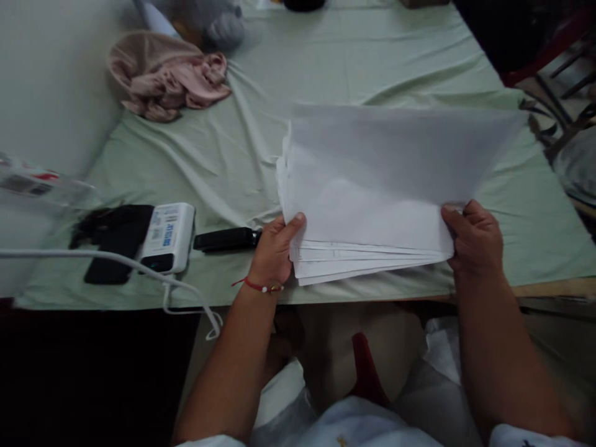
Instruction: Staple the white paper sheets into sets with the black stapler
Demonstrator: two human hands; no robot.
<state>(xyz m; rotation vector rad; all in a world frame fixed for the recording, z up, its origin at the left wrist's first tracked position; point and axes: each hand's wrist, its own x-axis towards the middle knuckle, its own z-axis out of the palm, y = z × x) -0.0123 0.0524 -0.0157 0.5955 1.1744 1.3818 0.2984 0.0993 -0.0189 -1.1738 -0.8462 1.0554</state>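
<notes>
A stack of white paper sheets (372,192) is held above the green cloth near the front edge of the table, its lower edges fanned slightly apart. My left hand (278,248) grips the stack at its lower left side, thumb on top and fingers underneath. At the lower right corner, my right hand (475,236) pinches the sheets, thumb on top. The top sheet looks blank; faint marks show on edges beneath it. A black elongated object (226,239) lies just left of my left hand.
A white power bank (168,238) lies beside a black phone-like object (118,242), with a white cable (116,255) crossing over. Crumpled pink cloth (181,84) sits at the back left of the green tablecloth (335,56). A red chair part (365,366) shows below.
</notes>
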